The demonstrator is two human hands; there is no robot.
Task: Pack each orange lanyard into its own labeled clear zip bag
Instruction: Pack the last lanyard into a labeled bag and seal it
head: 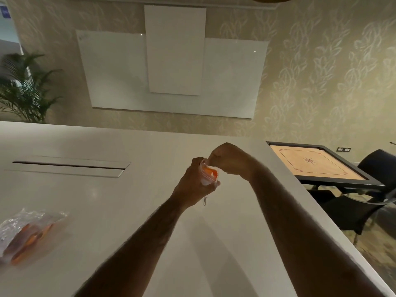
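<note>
My left hand (195,185) grips a small clear zip bag (207,179) held above the white table (128,206). An orange lanyard (211,171) shows inside the bag's mouth. My right hand (229,158) pinches the bag's top edge from above, fingers closed on it. A small metal clip (205,200) dangles below my left hand. At the table's left edge lies a pile of clear bags with orange lanyards (27,234) in them.
A recessed cable slot (68,166) runs across the table at the far left. The table's right edge falls off toward a carrom board (317,163) on a black stand and black chairs (364,206). A potted plant (25,86) stands at the back left.
</note>
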